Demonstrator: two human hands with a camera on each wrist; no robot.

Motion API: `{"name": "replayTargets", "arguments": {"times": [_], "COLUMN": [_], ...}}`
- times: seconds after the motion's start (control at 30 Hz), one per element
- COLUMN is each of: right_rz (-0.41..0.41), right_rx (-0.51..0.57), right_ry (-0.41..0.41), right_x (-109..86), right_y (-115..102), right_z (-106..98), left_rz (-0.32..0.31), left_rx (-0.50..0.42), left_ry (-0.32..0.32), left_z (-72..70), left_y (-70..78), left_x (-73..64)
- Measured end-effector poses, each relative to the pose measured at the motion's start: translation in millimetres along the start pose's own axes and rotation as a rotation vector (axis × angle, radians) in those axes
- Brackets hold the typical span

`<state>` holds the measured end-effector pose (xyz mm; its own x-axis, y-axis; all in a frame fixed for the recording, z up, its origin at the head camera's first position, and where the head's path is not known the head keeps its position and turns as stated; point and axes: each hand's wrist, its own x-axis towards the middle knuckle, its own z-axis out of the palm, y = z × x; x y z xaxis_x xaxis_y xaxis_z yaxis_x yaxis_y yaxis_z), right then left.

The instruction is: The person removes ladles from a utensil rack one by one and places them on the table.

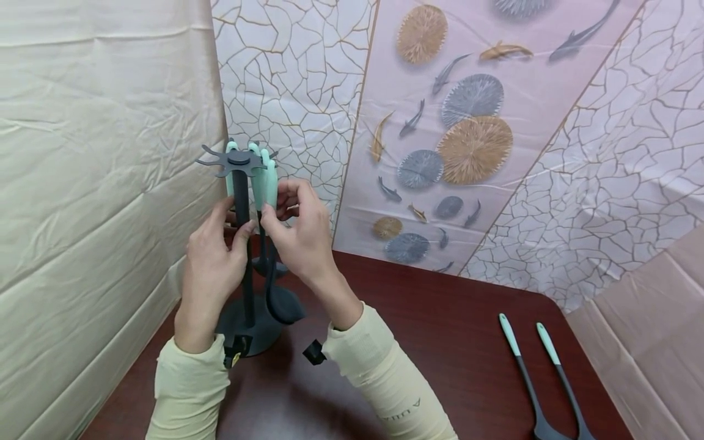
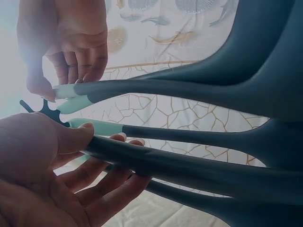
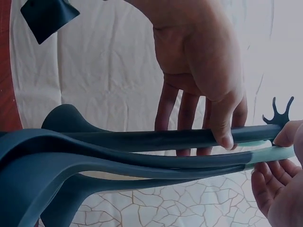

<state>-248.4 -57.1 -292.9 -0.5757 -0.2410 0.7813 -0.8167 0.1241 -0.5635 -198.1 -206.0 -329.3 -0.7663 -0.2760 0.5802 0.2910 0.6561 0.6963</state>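
A dark utensil stand (image 1: pixel 247 287) with a round base and a hooked top (image 1: pixel 239 160) stands at the left of the table. My left hand (image 1: pixel 214 256) holds its upright pole (image 2: pixel 142 158), thumb on one side and fingers on the other. Several dark utensils with mint handles hang around the pole. My right hand (image 1: pixel 301 235) pinches the mint handle (image 1: pixel 272 183) of a ladle (image 1: pixel 285 304) at the stand's right side, its dark bowl hanging low near the base. In the right wrist view another curved neck (image 3: pixel 142 156) runs close beside it. Whether the handle's end sits on a hook is unclear.
Two more mint-handled utensils, one on the left (image 1: pixel 525 373) and one on the right (image 1: pixel 563 376), lie on the dark red table (image 1: pixel 429 342) near its right edge. A cream cloth (image 1: pixel 99 183) hangs close on the left, and a patterned cloth (image 1: pixel 297 79) behind the stand.
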Motion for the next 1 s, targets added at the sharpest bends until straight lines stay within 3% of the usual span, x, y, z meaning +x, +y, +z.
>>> {"name": "replayTargets", "arguments": {"times": [1.0], "right_rz": [0.013], "right_rx": [0.087], "right_ry": [0.06], "right_x": [-3.5], "right_y": [2.7], "right_z": [6.2], "left_rz": [-0.017], "left_rx": [-0.005], "left_ry": [-0.01], "left_z": [0.5], "left_y": [0.3], "left_x": [1.3]}}
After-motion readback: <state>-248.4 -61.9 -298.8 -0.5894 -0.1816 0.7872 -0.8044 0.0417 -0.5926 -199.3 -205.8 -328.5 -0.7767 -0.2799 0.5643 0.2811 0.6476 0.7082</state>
